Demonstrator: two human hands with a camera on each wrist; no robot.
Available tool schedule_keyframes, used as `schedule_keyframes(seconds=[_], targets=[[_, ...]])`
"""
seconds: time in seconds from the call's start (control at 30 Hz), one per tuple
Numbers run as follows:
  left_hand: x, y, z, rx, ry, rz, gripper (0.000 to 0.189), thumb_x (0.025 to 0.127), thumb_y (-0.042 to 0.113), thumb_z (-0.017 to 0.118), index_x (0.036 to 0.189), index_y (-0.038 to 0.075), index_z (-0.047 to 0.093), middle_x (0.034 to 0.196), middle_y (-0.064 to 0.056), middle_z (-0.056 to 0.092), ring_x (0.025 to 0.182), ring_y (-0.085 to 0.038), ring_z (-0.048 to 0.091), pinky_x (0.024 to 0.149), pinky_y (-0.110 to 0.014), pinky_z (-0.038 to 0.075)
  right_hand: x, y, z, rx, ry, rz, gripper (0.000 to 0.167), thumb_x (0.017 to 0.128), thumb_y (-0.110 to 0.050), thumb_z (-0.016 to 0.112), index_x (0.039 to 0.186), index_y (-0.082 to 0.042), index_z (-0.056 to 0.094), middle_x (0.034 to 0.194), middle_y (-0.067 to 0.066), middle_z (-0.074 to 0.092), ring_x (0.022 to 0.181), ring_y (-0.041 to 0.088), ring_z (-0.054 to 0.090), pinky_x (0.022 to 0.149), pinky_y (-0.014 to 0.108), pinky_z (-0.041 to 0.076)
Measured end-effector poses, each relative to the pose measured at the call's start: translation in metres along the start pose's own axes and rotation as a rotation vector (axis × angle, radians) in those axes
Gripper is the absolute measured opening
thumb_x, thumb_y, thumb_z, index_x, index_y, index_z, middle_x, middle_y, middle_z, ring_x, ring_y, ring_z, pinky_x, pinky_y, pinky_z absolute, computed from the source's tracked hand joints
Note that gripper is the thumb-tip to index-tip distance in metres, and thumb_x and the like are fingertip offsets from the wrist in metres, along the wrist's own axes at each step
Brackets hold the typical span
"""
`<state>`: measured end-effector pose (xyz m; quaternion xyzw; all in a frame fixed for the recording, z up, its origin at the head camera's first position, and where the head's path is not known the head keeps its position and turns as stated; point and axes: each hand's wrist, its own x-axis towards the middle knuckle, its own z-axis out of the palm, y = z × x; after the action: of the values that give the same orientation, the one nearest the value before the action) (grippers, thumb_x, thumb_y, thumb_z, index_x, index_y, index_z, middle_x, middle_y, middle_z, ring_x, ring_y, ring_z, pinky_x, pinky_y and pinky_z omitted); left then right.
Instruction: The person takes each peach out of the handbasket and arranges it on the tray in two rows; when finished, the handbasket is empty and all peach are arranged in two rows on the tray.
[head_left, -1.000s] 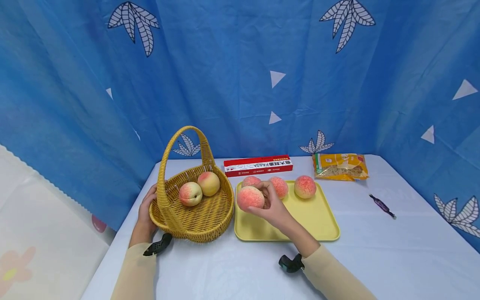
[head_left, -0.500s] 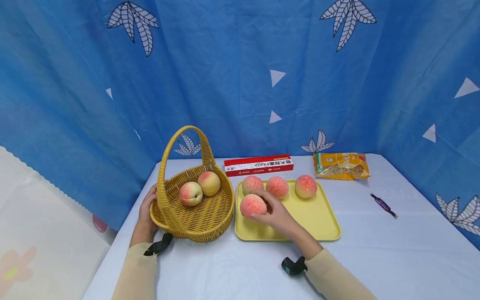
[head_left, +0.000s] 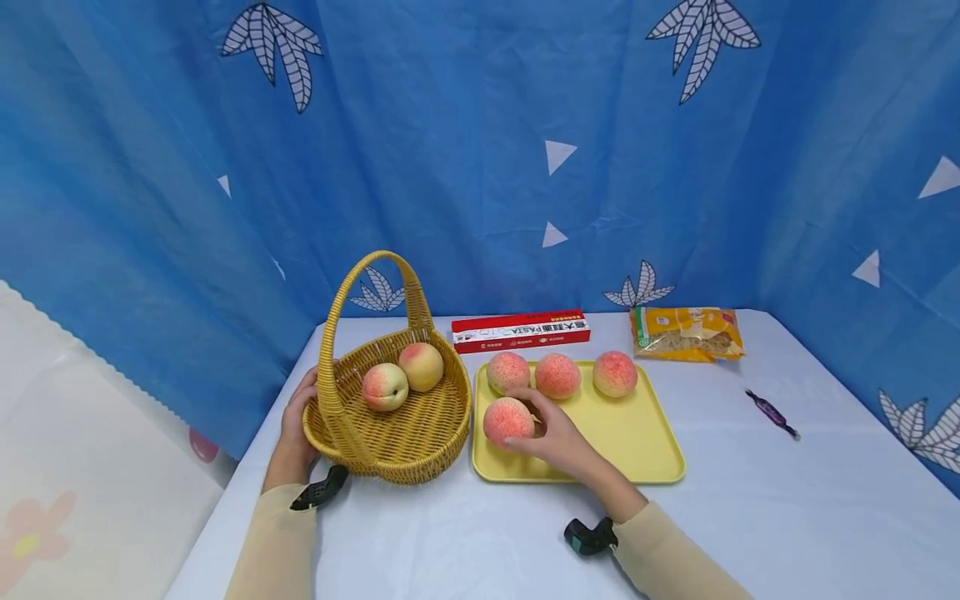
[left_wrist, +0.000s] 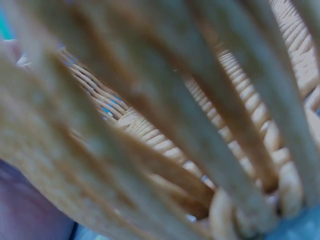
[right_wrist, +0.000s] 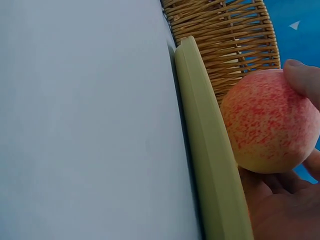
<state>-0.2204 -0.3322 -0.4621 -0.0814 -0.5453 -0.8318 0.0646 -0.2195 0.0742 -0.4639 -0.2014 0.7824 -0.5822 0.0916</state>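
A woven wicker basket point(head_left: 435, 437) with a tall arched handle stands on the left, two pale peaches point(head_left: 385, 387) inside it. At its left side my left hand point(head_left: 296, 417) holds the basket, fingers partly hidden behind the rim and handle. The left wrist view is filled by blurred wicker strands point(left_wrist: 200, 115) close up. My right hand point(head_left: 551, 433) grips a red-speckled peach point(head_left: 508, 421) between thumb and fingers, low over the left part of the yellow tray point(head_left: 630, 442). In the right wrist view that peach point(right_wrist: 270, 120) shows beside the tray's edge.
Three more red-speckled peaches point(head_left: 558, 376) sit in a row along the tray's back. Behind it lies a red pasta box point(head_left: 521, 332). An orange-yellow pasta bag point(head_left: 688, 335) is at the back right, a purple-wrapped candy point(head_left: 772, 413) nearer the right edge. A blue curtain point(head_left: 480, 167) hangs behind.
My right hand has lowered the peach toward the tray and drawn it slightly nearer, uncovering the back-left peach. The left hand and basket have stayed in place.
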Motion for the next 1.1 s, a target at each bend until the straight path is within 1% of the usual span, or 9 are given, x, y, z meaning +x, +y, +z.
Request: schedule_keyframes(seconds=[0.1,0.27,0.4,0.57,0.7,0.9,1.1], targets=[[0.0,0.0,0.0,0.006,-0.002,-0.004,0.045,0.105,0.003,0.026,0.134,0.019,0.056,0.128,0.005,0.059,0.094,-0.006,0.058,0.077,-0.017,0.052,0.0,0.003,0.0,-0.004,-0.005,-0.001,0.067,0.083,-0.027,0.082,0.14,-0.021,0.048,0.144,0.002,0.049,0.128,0.024,0.053,0.11,0.043,0.045],[0.0,0.001,0.001,0.007,0.001,-0.002,0.043,0.105,0.004,0.028,0.14,0.012,0.05,0.128,0.005,0.059,0.092,-0.005,0.059,0.077,-0.017,0.052,0.001,0.007,0.001,-0.013,-0.013,-0.003,0.069,0.083,-0.026,0.082,0.142,-0.017,0.046,0.145,0.004,0.048,0.129,0.026,0.053,0.109,0.044,0.046],[0.001,0.001,0.0,-0.005,-0.008,-0.005,0.044,0.105,0.004,0.027,0.143,0.01,0.047,0.13,0.005,0.059,0.095,-0.005,0.06,0.078,-0.017,0.052,0.001,0.009,0.002,-0.018,-0.017,0.009,0.071,0.083,-0.028,0.082,0.143,-0.017,0.045,0.145,0.002,0.049,0.13,0.025,0.053,0.109,0.044,0.046],[0.001,0.0,-0.001,0.012,-0.011,-0.006,0.045,0.105,0.004,0.025,0.145,0.01,0.046,0.131,0.006,0.059,0.097,-0.005,0.059,0.079,-0.017,0.052,0.001,0.011,0.002,-0.01,-0.03,0.012,0.069,0.086,-0.029,0.079,0.144,-0.019,0.044,0.147,0.005,0.048,0.132,0.028,0.051,0.11,0.046,0.044],[0.0,0.0,-0.002,0.007,-0.015,-0.011,0.045,0.105,0.005,0.025,0.147,0.008,0.042,0.131,0.006,0.059,0.097,-0.006,0.059,0.08,-0.017,0.051,0.002,0.013,0.002,0.003,-0.044,0.019,0.068,0.087,-0.029,0.077,0.145,-0.02,0.043,0.15,0.006,0.045,0.136,0.028,0.048,0.113,0.047,0.04],[0.001,0.0,-0.003,0.006,-0.001,-0.012,0.045,0.105,0.004,0.025,0.145,0.01,0.046,0.132,0.006,0.058,0.099,-0.005,0.059,0.08,-0.017,0.051,0.003,0.016,0.002,0.001,-0.052,0.045,0.07,0.089,-0.032,0.075,0.149,-0.018,0.042,0.151,0.004,0.047,0.139,0.027,0.047,0.114,0.047,0.039],[0.002,-0.001,-0.003,0.002,-0.025,0.005,0.045,0.105,0.003,0.025,0.146,0.006,0.043,0.13,0.004,0.058,0.1,-0.007,0.057,0.081,-0.019,0.051,0.004,0.017,0.002,-0.002,-0.068,0.036,0.069,0.092,-0.031,0.072,0.151,-0.017,0.04,0.152,0.005,0.045,0.14,0.027,0.045,0.116,0.048,0.037]])
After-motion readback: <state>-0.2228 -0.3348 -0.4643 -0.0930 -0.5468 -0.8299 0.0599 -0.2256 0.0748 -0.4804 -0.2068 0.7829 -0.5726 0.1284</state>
